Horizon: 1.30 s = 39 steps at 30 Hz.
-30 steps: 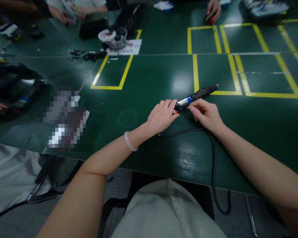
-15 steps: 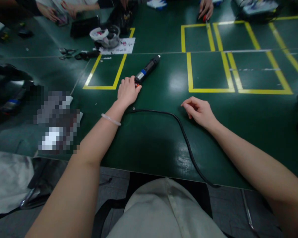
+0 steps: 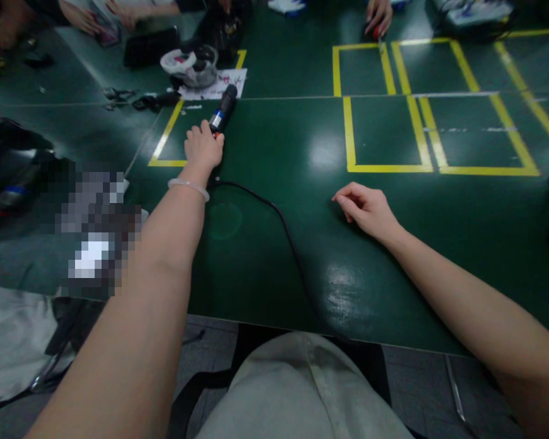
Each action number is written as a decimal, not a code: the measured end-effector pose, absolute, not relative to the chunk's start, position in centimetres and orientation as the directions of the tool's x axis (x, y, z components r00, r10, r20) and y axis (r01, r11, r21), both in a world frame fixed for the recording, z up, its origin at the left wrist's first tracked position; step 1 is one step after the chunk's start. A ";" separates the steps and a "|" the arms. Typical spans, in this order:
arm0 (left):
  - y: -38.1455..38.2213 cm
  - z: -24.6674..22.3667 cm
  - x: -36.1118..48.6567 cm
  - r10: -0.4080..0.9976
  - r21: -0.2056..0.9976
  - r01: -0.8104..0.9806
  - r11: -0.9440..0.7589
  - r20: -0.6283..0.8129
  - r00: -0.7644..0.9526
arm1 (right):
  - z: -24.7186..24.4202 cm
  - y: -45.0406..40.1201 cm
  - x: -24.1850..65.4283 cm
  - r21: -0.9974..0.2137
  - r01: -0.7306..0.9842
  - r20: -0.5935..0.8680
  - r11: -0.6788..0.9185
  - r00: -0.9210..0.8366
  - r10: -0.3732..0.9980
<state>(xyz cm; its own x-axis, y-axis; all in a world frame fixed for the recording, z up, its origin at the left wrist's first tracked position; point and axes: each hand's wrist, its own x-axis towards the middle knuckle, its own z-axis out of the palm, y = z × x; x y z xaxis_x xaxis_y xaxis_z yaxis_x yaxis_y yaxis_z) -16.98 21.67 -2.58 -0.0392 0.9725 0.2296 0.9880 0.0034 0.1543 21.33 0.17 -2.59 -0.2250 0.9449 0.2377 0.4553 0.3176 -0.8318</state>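
Note:
A black corded electric screwdriver with a blue band lies over the yellow-taped outline on the left. My left hand is closed around its rear part, fingers over the top. The tool's front end points away from me, close to the white paper. From under my left wrist its black cord curves across to the table's near edge. My right hand rests on the green table, fingers loosely curled in and thumb near the index finger. Nothing shows in it.
White-and-grey goggles or a similar strapped item sit on the paper. Yellow tape outlines mark the table at right. Across the table, a co-worker's hand holds something red. Blurred-out items lie at left.
My left hand has moved left and slightly away from me with the electric screwdriver, into the left taped outline. The cord has followed leftward. My right hand has barely moved.

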 end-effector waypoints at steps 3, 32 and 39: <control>21.5 -2.7 -17.0 0.975 0.132 0.991 0.005 0.220 -0.034 | -2.6 0.1 21.3 -0.823 0.466 0.240 0.324 -0.232 0.943; 11.3 -1.6 -9.7 0.969 0.062 0.985 -0.159 0.200 0.144 | -2.3 0.3 21.0 -0.780 0.519 0.249 0.350 -0.256 0.934; 5.2 -0.4 -4.6 0.928 0.045 0.934 -0.354 0.142 0.345 | -2.8 0.1 20.5 -0.768 0.478 0.311 0.426 -0.303 0.901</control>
